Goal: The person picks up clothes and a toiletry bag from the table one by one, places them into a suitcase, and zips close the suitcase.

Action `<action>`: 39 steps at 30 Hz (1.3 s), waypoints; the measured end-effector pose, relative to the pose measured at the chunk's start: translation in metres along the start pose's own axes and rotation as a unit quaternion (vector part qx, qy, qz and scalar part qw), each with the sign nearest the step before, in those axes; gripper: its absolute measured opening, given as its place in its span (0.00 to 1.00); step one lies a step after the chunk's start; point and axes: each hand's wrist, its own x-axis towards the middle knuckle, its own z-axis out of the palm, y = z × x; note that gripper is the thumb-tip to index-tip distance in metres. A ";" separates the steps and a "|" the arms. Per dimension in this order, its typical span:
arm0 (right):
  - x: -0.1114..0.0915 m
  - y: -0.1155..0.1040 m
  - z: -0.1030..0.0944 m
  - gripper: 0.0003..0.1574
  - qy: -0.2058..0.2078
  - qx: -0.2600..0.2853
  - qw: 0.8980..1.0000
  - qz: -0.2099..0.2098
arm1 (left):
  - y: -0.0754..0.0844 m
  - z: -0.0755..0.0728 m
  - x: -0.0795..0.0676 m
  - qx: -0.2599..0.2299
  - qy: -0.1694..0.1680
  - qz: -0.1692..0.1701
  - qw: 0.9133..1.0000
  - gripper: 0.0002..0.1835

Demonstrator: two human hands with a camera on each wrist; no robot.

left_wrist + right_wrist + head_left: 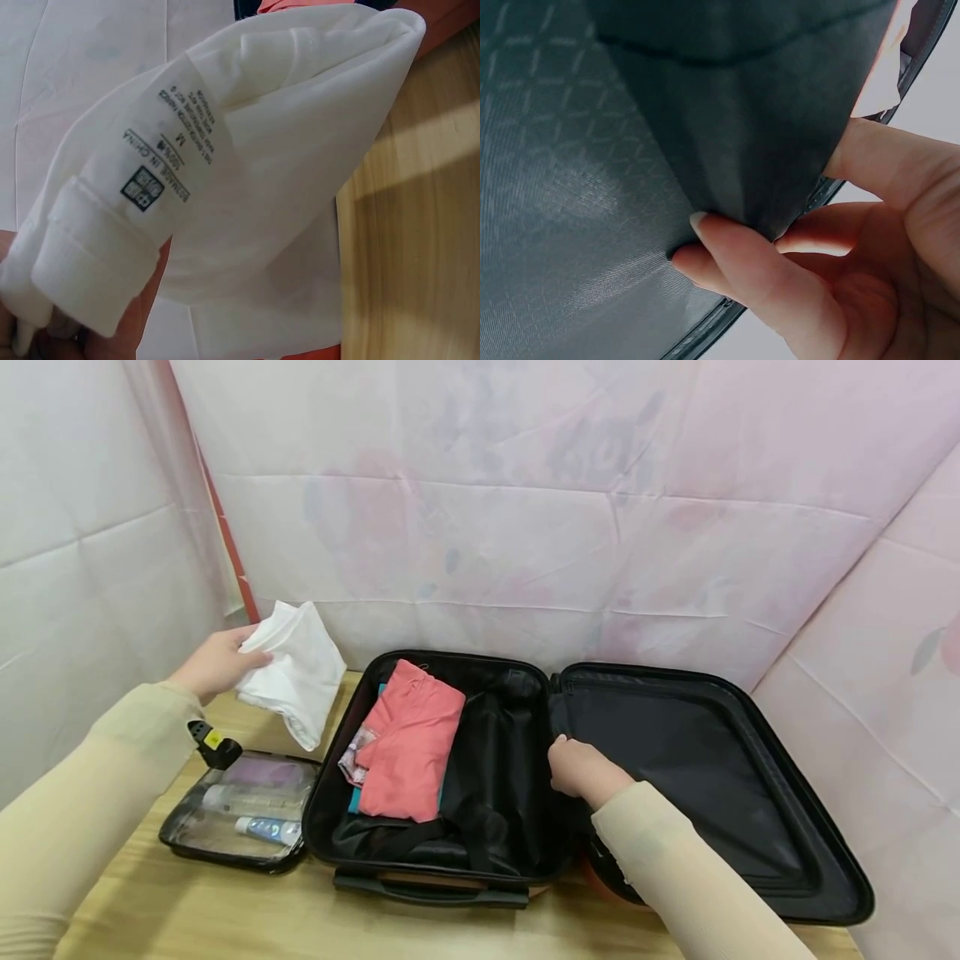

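Observation:
On the left, above the table, my left hand grips a folded white garment by its near edge. In the left wrist view the garment shows a printed size label marked M. An open black suitcase lies in the middle. Folded coral clothing rests in its left half, over patterned and teal cloth. At the hinge between the suitcase and its lid, my right hand holds the edge of a black fabric flap between thumb and fingers.
The suitcase lid lies opened out to the right. Left of the suitcase sits a clear, black-edged pouch with a toothpaste-like tube and a clear bottle inside. Pale curtains surround the wooden table.

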 end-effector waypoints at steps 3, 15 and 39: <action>0.000 0.001 -0.001 0.34 0.002 -0.005 1.000 -0.002 | 0.003 0.000 0.001 0.006 -0.001 0.004 1.000 0.32; 0.001 0.000 -0.004 0.34 0.005 -0.005 1.000 -0.006 | 0.009 -0.001 0.000 -0.014 -0.004 0.007 1.000 0.31; 0.005 0.003 -0.003 0.33 -0.015 0.009 1.000 0.002 | 0.031 -0.006 -0.003 -0.021 0.018 0.011 1.000 0.29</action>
